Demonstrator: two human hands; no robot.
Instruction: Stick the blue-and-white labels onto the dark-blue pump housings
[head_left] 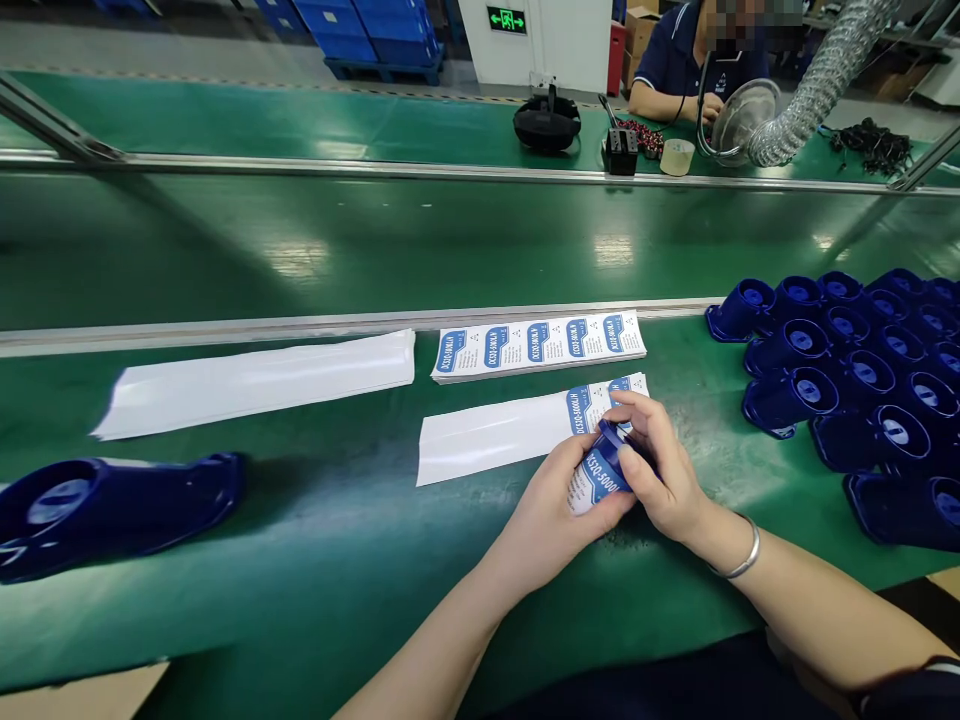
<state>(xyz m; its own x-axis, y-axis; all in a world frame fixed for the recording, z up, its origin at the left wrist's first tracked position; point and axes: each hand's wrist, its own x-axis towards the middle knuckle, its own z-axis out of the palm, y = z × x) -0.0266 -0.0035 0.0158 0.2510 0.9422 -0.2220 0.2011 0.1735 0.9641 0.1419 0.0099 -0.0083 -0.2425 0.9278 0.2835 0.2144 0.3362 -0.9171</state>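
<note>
A dark blue plastic housing [613, 438] with a blue-and-white label [596, 483] on its side is between my two hands, above the green bench. My left hand [559, 505] wraps around it from the left, thumb along the label's lower edge. From the right, my right hand [664, 470] grips the top and side of the housing, its thumb pressing near the label. Just behind my hands lies a label strip [487, 445], bare white on its left part and printed on its right. Beyond it rests a stack of printed label sheets [536, 345].
Blank white backing strips [262, 385] lie at left, with another blue housing [120, 510] in front of them. Rows of blue housings [847, 370] stand at right. Past the metal rail [375, 170], a person [675, 60] sits near a flexible duct [817, 100].
</note>
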